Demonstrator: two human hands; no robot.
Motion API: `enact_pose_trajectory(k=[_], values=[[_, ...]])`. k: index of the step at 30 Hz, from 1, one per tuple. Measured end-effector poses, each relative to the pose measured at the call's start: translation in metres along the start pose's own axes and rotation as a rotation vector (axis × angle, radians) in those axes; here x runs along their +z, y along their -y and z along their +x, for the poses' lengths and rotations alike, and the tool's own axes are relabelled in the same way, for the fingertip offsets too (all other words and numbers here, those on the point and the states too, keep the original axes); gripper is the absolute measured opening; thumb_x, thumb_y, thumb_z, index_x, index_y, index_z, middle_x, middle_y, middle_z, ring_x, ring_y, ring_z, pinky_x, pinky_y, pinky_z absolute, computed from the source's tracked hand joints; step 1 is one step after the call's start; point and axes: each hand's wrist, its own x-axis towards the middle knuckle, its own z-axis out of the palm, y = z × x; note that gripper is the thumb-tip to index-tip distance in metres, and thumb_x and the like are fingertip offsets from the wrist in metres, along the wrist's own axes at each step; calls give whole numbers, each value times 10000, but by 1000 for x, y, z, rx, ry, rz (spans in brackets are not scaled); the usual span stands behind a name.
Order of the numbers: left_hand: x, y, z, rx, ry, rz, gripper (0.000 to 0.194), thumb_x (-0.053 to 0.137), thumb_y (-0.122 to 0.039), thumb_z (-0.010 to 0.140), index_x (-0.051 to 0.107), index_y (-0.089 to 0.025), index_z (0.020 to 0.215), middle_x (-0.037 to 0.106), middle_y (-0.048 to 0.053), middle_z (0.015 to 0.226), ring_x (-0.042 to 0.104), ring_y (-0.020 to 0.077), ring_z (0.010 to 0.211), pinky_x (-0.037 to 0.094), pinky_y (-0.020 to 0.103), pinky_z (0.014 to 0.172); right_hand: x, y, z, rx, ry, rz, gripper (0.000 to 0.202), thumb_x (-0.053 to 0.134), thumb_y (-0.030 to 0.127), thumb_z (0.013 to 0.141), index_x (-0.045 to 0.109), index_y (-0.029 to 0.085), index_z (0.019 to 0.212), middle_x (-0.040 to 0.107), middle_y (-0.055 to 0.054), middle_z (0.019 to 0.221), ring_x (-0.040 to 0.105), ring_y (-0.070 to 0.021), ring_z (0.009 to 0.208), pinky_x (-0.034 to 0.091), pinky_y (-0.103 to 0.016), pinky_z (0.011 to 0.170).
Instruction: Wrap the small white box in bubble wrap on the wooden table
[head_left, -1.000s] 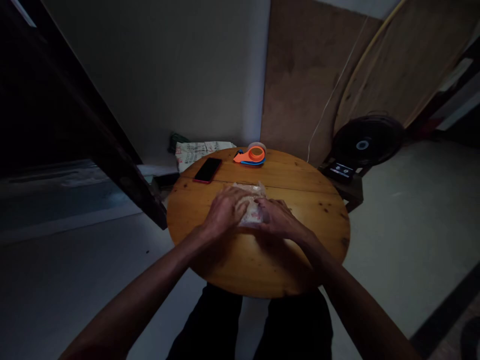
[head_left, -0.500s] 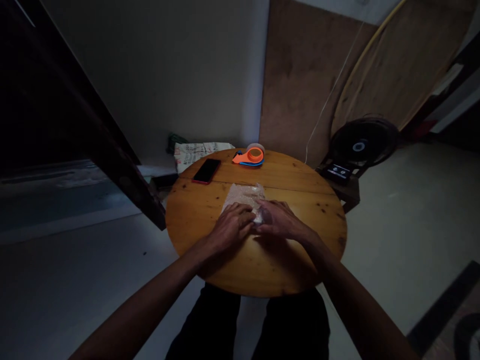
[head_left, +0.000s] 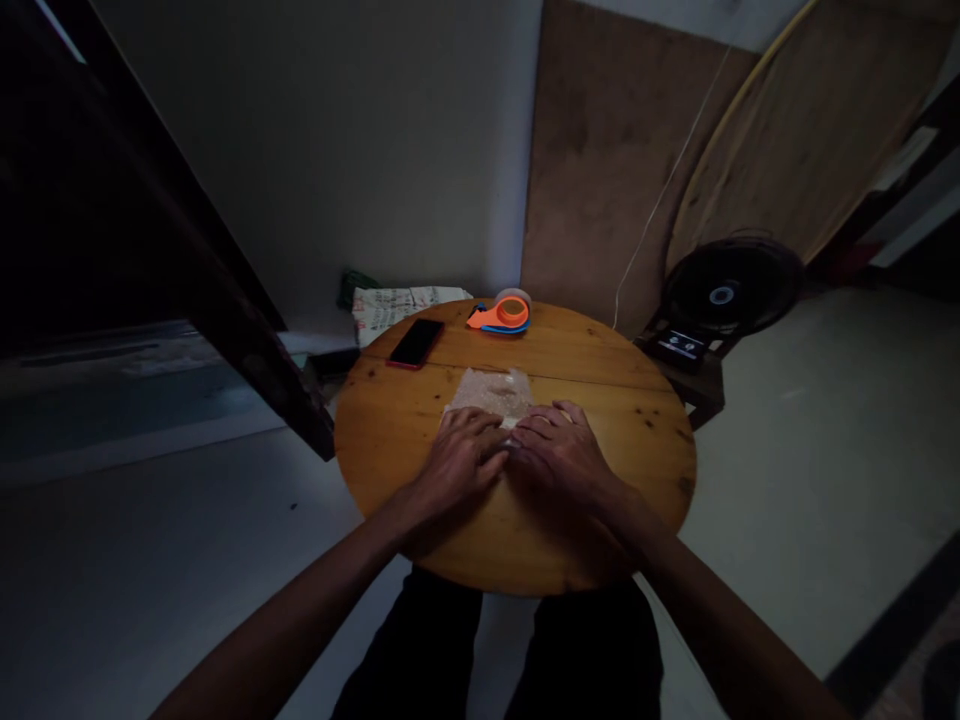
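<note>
Round wooden table [head_left: 600, 500], with a clear plastic packet [head_left: 491, 392] lying flat at its centre. My left hand [head_left: 457, 462] and right hand [head_left: 562, 458] press its near edge, fingers flat and spread, gripping nothing. The packet runs away from my fingertips, equally near both hands.

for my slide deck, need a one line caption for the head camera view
Left hand and right hand press flat on a clear plastic bag on a round wooden table.
</note>
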Motion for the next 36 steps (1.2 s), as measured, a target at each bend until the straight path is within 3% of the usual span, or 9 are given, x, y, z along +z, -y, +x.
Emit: enact_pose_trajectory(k=[5, 10, 14, 17, 21, 26, 32, 36], values=[[0, 25, -15, -126, -82, -65, 275, 583, -345, 852, 673, -224, 1082, 641, 62, 1195, 478, 269, 1188, 350, 452, 1025, -4, 4, 2, 5, 80, -81, 280, 502, 208, 900, 624, 251, 1148, 662, -70, 1110, 514, -246, 1091, 242, -468, 1017], [-11, 47, -16, -430, -134, -305, 569, 587, -415, 822, 470, -189, 1332, 597, 105, 1219, 548, 243, 1108, 472, 362, 878, -12, 11, 9, 5, 148, -114, 295, 538, 221, 870, 620, 259, 1151, 643, -89, 1102, 509, -255, 1062, 243, -486, 1013], [-17, 52, -2, -583, 6, -524, 742, 642, -467, 752, 400, -138, 1373, 622, 106, 1087, 615, 199, 869, 488, 294, 714, -14, 10, 11, -6, 180, -133, 299, 511, 187, 880, 620, 274, 1145, 645, -79, 1088, 511, -250, 1053, 233, -495, 1018], [-19, 55, 5, -615, 33, -502, 704, 655, -473, 721, 466, -131, 1306, 628, 50, 909, 588, 173, 748, 444, 261, 635, -14, 9, 11, -17, 195, -141, 311, 508, 167, 879, 613, 275, 1150, 642, -75, 1095, 518, -247, 1045, 230, -503, 1019], [-22, 65, 5, -587, 165, -474, 463, 622, -548, 706, 628, -149, 941, 605, 4, 774, 548, 161, 683, 382, 238, 578, -14, 10, 12, -14, 198, -153, 297, 508, 153, 876, 628, 264, 1125, 644, -77, 1086, 529, -246, 1021, 240, -496, 1010], [-25, 74, 7, -670, 264, -428, 354, 617, -514, 692, 542, -171, 653, 493, -39, 592, 446, 116, 539, 283, 230, 488, -13, 8, 13, -20, 176, -135, 296, 515, 148, 871, 642, 274, 1108, 652, -78, 1078, 526, -246, 1020, 237, -495, 1009], [-23, 80, 21, -692, 376, -272, 345, 678, -473, 656, 513, -178, 587, 471, -29, 486, 443, 114, 448, 262, 227, 436, -13, 7, 16, -40, 177, -147, 258, 536, 166, 877, 644, 277, 1084, 660, -69, 1030, 529, -234, 993, 221, -479, 1014], [-26, 78, 23, -883, 522, -367, 408, 672, -562, 669, 501, -193, 712, 519, -14, 451, 521, 160, 406, 362, 238, 412, -14, 9, 20, -50, 199, -165, 216, 546, 154, 859, 650, 261, 1015, 661, -67, 946, 531, -235, 958, 202, -489, 1022]])
